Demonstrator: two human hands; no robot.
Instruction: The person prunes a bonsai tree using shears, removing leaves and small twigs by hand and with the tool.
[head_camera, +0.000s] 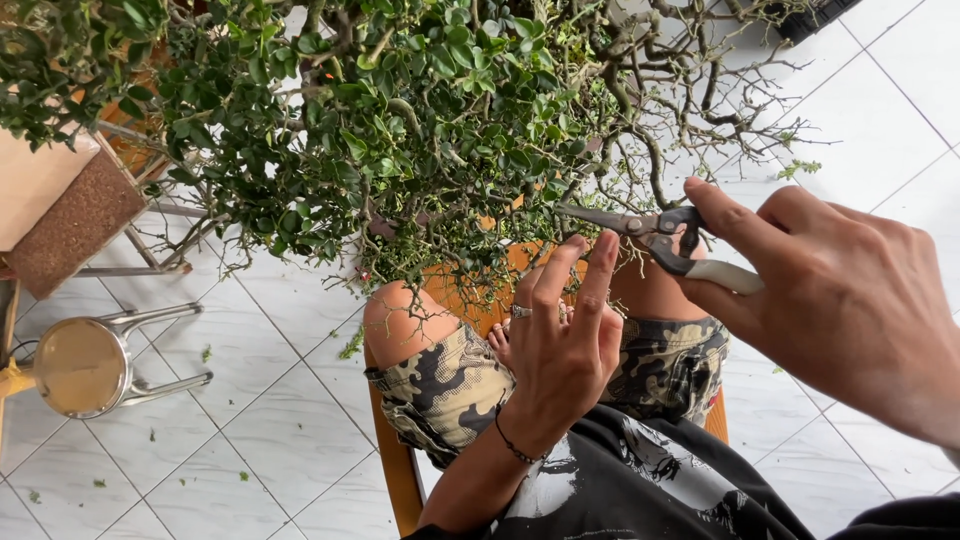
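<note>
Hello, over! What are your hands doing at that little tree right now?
Right hand grips pruning shears, blades at the twigs. Left hand raised, fingers at the bonsai tree's lower foliage, holding nothing. Dense branches crowd the blades.

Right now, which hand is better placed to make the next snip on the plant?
Right. The right hand already grips the shears, blades aimed at the twigs of the potted shrub. The left hand is bare, fingers raised beside the foliage.

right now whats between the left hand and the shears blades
In the head view, thin leafy twigs of the potted shrub cross the gap between the left hand and the shears above its fingertips.
</note>
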